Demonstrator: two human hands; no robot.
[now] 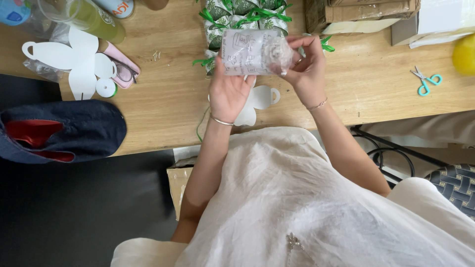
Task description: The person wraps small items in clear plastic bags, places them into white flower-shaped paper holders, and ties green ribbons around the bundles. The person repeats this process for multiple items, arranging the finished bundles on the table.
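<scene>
My left hand [228, 91] and my right hand [308, 69] hold a small clear plastic packet [253, 51] with grey print, raised above the wooden table [163, 113]. The left palm supports its underside; the right fingers pinch its right end. Beneath my hands lies a flat white paper cut-out [260, 101] with rounded tabs. Just beyond the packet sit several small leaf-patterned boxes tied with green ribbon [237, 15].
More white cut-outs [74, 59] lie at the left beside a pink case with glasses [123, 69] and bottles [96, 20]. A dark blue bag with red lining [59, 131] rests at the table's left edge. Teal scissors [425, 81], cardboard boxes [366, 12] and a yellow object [465, 54] are at the right.
</scene>
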